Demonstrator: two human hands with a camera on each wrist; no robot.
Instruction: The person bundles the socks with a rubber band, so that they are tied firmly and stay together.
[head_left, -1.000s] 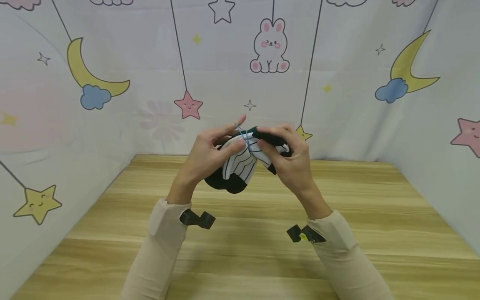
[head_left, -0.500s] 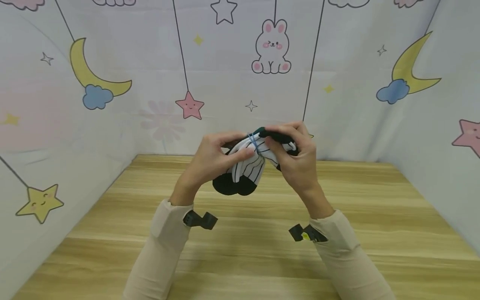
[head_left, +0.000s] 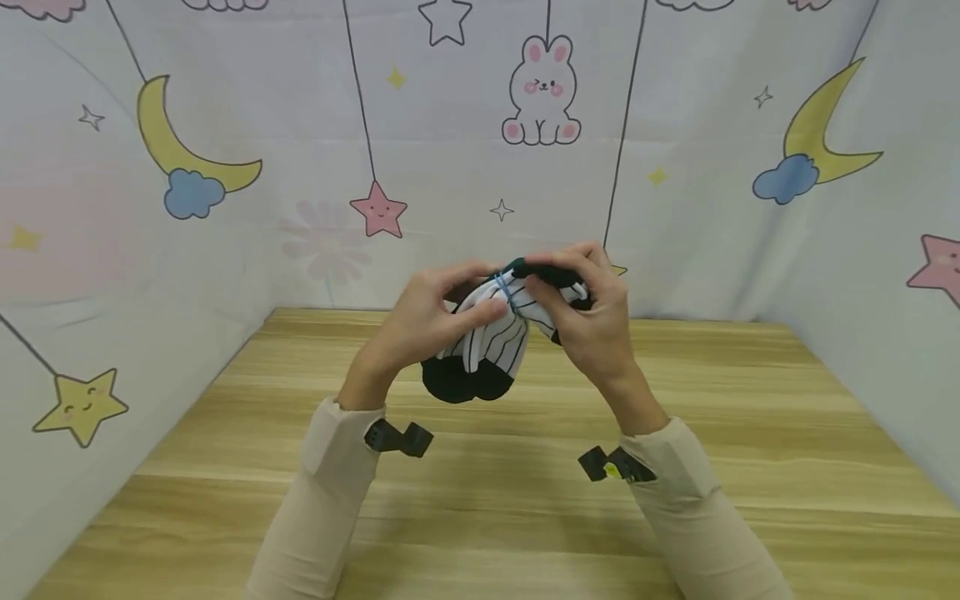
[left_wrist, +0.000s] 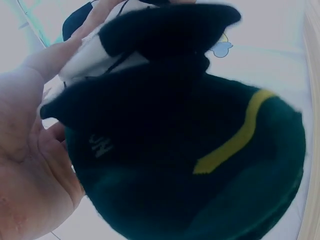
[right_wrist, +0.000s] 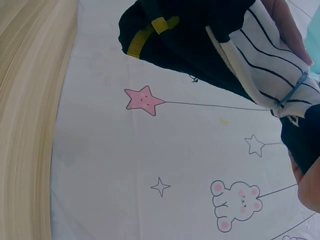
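Observation:
A bundle of socks (head_left: 495, 346), white with thin dark stripes and dark ends, is held up above the table between both hands. Around its narrowed middle sits a thin blue rubber band (head_left: 502, 287). My left hand (head_left: 431, 312) pinches the bundle just left of the band, thumb in front and fingers behind. On the other side, my right hand (head_left: 588, 304) grips the shorter end between thumb and fingers. Dark green cloth (left_wrist: 250, 200) with a yellow stripe fills the left wrist view. The right wrist view shows the band (right_wrist: 294, 91) drawn in against the striped cloth.
A wood-grain table (head_left: 480, 517) lies below the hands. White printed cloth (head_left: 450, 125) with moons, stars and a rabbit hangs behind and at both sides. Each sleeve carries a small black wrist camera, such as the left one (head_left: 397, 437).
A second ago my left index finger was raised with the band stretched from it. That finger now lies along the bundle and the band hugs the socks. The bundle has shifted slightly right.

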